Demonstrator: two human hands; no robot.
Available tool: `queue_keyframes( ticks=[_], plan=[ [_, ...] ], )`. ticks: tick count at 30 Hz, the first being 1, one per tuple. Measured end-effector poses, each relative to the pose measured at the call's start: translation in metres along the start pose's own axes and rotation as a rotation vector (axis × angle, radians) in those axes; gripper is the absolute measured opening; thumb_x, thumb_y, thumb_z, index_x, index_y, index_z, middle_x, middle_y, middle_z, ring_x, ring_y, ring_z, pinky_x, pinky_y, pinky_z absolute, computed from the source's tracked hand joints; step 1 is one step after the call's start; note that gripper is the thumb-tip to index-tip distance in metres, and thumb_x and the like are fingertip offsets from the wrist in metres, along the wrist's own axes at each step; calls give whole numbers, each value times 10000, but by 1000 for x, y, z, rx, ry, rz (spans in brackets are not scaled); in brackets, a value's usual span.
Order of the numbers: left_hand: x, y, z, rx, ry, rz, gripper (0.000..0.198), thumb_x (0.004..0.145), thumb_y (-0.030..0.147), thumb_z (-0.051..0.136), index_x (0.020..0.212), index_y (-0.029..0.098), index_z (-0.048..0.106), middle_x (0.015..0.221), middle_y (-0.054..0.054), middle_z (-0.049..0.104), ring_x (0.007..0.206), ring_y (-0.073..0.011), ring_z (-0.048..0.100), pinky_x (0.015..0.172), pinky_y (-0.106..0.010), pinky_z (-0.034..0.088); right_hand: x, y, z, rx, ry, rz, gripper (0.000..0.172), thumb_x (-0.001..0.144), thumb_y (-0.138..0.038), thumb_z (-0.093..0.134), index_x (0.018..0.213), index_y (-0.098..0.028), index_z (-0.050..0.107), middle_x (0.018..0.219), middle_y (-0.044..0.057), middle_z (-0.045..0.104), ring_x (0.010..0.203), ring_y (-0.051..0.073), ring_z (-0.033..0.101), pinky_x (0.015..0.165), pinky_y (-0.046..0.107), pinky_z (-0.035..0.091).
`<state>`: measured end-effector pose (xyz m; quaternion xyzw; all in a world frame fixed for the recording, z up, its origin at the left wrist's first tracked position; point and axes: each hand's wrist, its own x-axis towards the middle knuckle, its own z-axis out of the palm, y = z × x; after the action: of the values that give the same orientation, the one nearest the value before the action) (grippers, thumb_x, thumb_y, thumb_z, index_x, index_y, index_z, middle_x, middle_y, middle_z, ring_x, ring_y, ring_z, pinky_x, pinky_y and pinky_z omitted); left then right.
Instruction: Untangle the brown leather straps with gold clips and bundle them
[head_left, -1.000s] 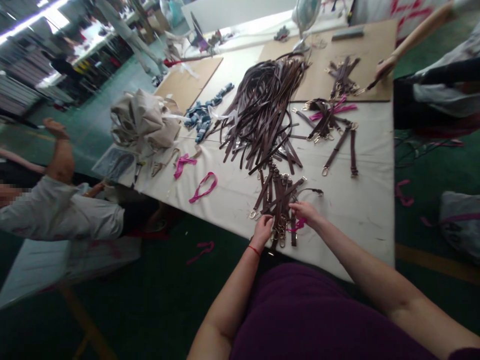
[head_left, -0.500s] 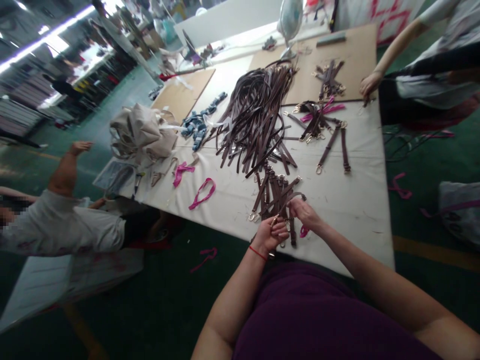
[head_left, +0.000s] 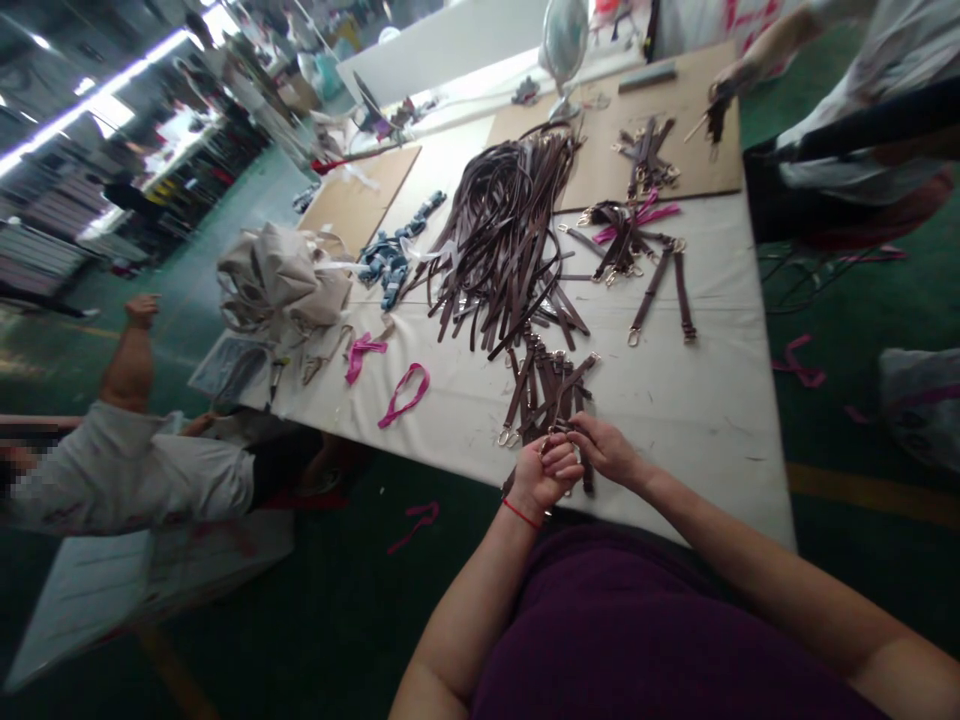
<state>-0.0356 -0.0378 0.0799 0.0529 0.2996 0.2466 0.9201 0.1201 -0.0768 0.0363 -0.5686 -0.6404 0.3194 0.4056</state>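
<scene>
Cloth-covered worktable (head_left: 690,430) runs across a green workshop floor (head_left: 315,620), with a heap of brown leather straps (head_left: 499,240) at its middle. Past the heap, a cardboard sheet (head_left: 600,160) covers the far end of the table and a desk fan (head_left: 564,40) stands beyond it. To the left of the heap lie a beige fabric bundle (head_left: 283,275), blue strap pieces (head_left: 386,265) and a pink loop (head_left: 405,395), and to its right lies a cluster of clipped straps (head_left: 630,240). Well left of the heap, a co-worker in a white top (head_left: 127,480) sits at the table, while a co-worker's hand (head_left: 724,85) is raised over the cardboard sheet.

On the near side of the heap, a small pile of brown straps (head_left: 551,395) with gold clasps (head_left: 506,438) lies close to the table's edge. Compared with a moment ago, the hands have drawn together over this pile. The left hand (head_left: 544,475), a red string at its wrist, is curled closed around what looks like a strap end. The right hand (head_left: 606,450) has its fingers bent in over the same spot, and whether they grip or only touch is hidden. Bare cloth stays open to the right of the pile, but the table's edge is just below the wrists
</scene>
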Motion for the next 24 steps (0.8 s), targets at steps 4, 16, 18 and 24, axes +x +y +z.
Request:
queue_keyframes(
  ticks=[4, 16, 18, 24],
  plan=[
    [-1, -1, 2, -6, -21, -8, 216, 889, 136, 405, 678, 180, 402, 497, 82, 134, 390, -75, 118, 439, -217, 187, 2, 0, -3, 11, -14, 16, 159, 945, -360, 424, 946, -219, 496, 756, 14, 563, 677, 173, 526, 644, 289, 403],
    [-2, 0, 6, 92, 24, -47, 226, 893, 193, 411, 667, 189, 395, 497, 85, 93, 393, -78, 80, 427, -226, 173, 4, -7, -14, 77, -69, -11, 179, 958, -372, 408, 914, -219, 492, 746, 3, 545, 663, 160, 512, 640, 286, 402],
    [-2, -1, 7, 80, 12, -31, 223, 891, 191, 414, 669, 188, 393, 498, 85, 99, 395, -78, 84, 428, -223, 175, 4, -7, -13, 100, -61, -16, 186, 962, -376, 400, 920, -217, 488, 743, -1, 528, 660, 156, 503, 639, 284, 401],
    [-2, -2, 8, 55, -24, -23, 223, 881, 194, 426, 663, 189, 381, 486, 88, 102, 386, -73, 79, 423, -215, 173, 4, -8, -13, 119, -68, -23, 194, 967, -388, 392, 932, -221, 485, 746, 0, 519, 667, 158, 495, 642, 289, 402]
  ],
)
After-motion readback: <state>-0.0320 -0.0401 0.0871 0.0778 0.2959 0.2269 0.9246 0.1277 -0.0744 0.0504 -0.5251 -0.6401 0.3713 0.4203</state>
